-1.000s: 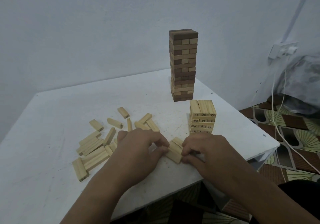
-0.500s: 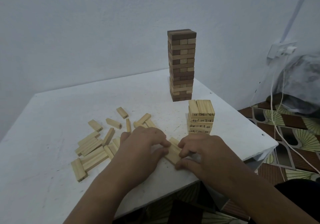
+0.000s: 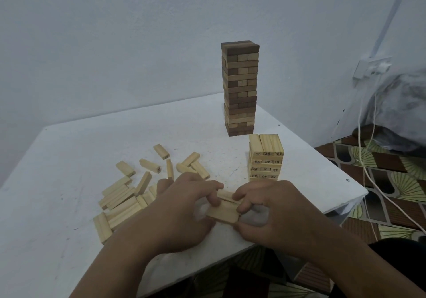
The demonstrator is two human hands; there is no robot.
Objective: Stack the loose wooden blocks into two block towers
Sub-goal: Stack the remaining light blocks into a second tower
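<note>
Both hands were at the near edge of the white desk [image 3: 69, 159], squeezing a small set of pale pine blocks [image 3: 222, 213] between them. Left hand [image 3: 184, 207] had its fingers curled over the set's left end; right hand [image 3: 272, 207] pinched the right end, thumb underneath. Set looked lifted just off the desk, blocks side by side. My read: squaring them into one layer so they go on as a unit.

Left of the hands, loose pale wooden blocks [image 3: 119, 200] lay scattered flat, some touching, some apart. Plenty left to stack.

Just beyond the right hand stood the short pale tower with printed numbers [image 3: 266, 159], a few layers high, top layer running away from the camera. Likely the target, so the new layer should go crosswise.

Farther back, near the desk's far corner, stood the tall tower of mixed dark and light brown blocks [image 3: 239, 87], upright and apparently finished.

Risk: the short tower sits near the desk's right edge, so a nudge on placement could topple it.
</note>
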